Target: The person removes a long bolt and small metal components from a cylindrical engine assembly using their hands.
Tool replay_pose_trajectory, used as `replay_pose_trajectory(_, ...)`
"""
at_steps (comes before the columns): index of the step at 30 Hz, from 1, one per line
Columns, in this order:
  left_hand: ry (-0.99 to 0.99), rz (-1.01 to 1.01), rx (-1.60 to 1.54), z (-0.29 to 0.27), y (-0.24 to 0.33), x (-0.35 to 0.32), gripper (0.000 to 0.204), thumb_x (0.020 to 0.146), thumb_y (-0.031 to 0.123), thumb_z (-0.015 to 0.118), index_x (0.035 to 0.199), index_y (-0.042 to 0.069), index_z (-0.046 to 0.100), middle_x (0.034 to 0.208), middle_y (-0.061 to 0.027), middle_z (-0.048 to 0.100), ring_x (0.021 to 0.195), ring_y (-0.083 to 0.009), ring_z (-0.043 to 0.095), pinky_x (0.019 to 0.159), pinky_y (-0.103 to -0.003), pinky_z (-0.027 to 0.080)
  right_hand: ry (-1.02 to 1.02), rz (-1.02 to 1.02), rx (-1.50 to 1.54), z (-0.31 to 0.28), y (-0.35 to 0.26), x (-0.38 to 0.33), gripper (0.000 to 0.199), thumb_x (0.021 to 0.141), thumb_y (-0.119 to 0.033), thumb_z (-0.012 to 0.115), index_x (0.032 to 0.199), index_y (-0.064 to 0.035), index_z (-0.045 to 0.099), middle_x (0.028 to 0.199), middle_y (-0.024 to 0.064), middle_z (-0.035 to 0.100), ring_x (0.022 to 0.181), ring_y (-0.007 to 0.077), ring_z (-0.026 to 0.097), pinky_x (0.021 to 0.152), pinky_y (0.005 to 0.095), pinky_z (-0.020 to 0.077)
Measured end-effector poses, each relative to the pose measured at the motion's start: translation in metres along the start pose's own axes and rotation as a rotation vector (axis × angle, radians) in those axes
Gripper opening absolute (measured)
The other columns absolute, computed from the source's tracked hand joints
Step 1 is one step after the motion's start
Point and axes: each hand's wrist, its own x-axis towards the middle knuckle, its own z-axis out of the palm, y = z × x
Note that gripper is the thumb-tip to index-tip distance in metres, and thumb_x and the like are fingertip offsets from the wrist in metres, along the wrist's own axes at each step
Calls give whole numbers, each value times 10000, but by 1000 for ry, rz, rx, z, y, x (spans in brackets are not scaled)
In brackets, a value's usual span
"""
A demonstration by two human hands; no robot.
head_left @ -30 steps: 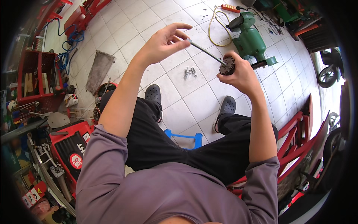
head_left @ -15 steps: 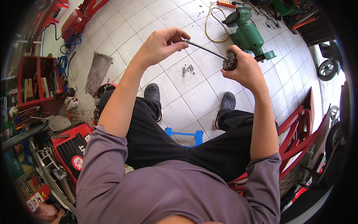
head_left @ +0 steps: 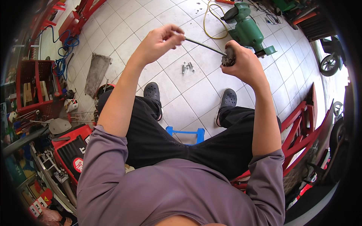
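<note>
A long thin metal rod (head_left: 205,46) stretches between my two hands above the floor. At its right end sits a dark round metal part with a notched edge (head_left: 227,59); my right hand (head_left: 243,62) is wrapped round that part. My left hand (head_left: 162,43) pinches at the rod's left tip with thumb and forefinger, its fingertips smeared by motion. Whatever small piece is at that tip is hidden by the fingers. On the tiles below lie several small bolts (head_left: 184,67) in a loose group.
A green bench grinder (head_left: 250,34) stands on the tiled floor at the far right, beside a yellow cord (head_left: 205,28). A blue stool edge (head_left: 194,132) shows between my legs. Toolboxes, a red rack (head_left: 22,81) and a grey board (head_left: 97,73) are on the left; a red metal frame (head_left: 298,130) is on the right.
Both hands and the rod sit slightly higher and further left in the picture, as the whole view has shifted. My left fingers have moved at the rod's tip; the right hand keeps its grip.
</note>
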Motion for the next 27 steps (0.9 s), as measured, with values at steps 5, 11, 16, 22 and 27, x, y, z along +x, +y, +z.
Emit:
replay_pose_trajectory(5,-4,27,-36,-1,-3,-1,199,955,211,633,947,15,666,776,-15,645,704,-85,592,651,-224,468,10,-4,-31,-2,-2,0,475,636,-207,765,1038,-49,566,864,161,658,867,350,634,741,430,505)
replay_pose_trajectory(11,-44,21,-87,0,-16,4,174,939,179,643,976,11,668,773,-16,642,696,-89,584,648,-226,461,24,-25,-27,0,-1,-2,480,636,-200,767,1046,-53,565,873,155,663,876,350,637,747,429,510)
replay_pose_trajectory(16,-17,49,77,2,11,-3,258,985,230,570,902,7,670,755,-30,628,682,-87,566,637,-225,448,46,-12,-31,-1,1,-1,474,640,-197,767,1043,-55,561,869,152,662,872,346,639,744,425,512)
replay_pose_trajectory(22,-184,-93,-22,-9,-16,4,190,971,203,595,1010,25,649,773,-20,630,751,-87,591,681,-214,470,9,-26,-15,-3,-3,0,471,639,-193,767,1041,-58,562,871,148,661,865,340,643,738,423,514)
replay_pose_trajectory(27,-6,91,-30,3,-3,0,186,974,198,595,1028,26,640,818,-20,642,743,-87,594,695,-223,487,74,-26,-47,-1,2,-3,462,641,-189,769,1032,-55,561,851,149,659,864,337,644,737,421,515)
